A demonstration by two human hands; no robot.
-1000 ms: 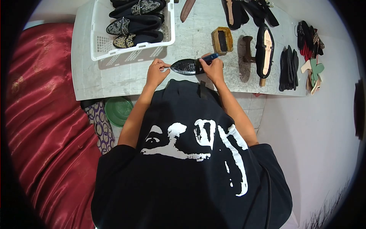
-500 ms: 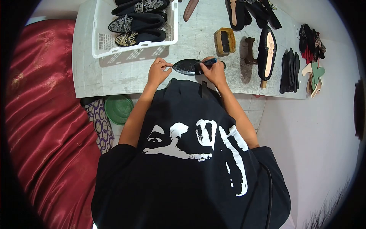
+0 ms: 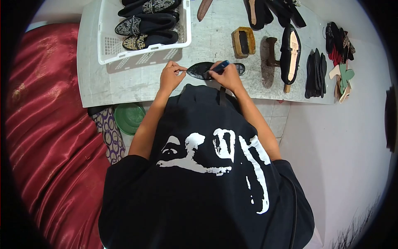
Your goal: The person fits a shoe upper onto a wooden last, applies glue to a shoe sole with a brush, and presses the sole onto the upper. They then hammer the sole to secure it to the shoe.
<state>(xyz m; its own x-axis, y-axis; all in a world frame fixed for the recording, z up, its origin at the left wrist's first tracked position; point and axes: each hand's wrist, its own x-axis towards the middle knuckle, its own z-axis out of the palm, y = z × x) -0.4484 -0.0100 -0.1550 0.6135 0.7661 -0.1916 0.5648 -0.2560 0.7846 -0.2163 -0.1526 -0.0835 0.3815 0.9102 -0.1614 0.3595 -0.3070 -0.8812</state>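
Note:
A black shoe sole (image 3: 198, 69) lies flat on the grey table (image 3: 137, 83), just beyond my black shirt. My left hand (image 3: 170, 76) pinches its pointed left tip and holds it down. My right hand (image 3: 226, 76) grips a blue-handled tool (image 3: 218, 67) whose end rests on the sole's middle. The sole's right end pokes out past my right hand.
A white basket (image 3: 108, 45) with embroidered black shoes stands at the back left. A wooden block (image 3: 242, 41), a shoe on a stand (image 3: 289, 52), stacked black soles (image 3: 315, 74) and coloured cut pieces (image 3: 342, 76) lie right. A green bowl (image 3: 129, 118) and red cloth (image 3: 45, 124) sit below left.
My right hand has drawn the blue tool leftward over the sole, from its right part toward the middle. My left hand stays on the tip.

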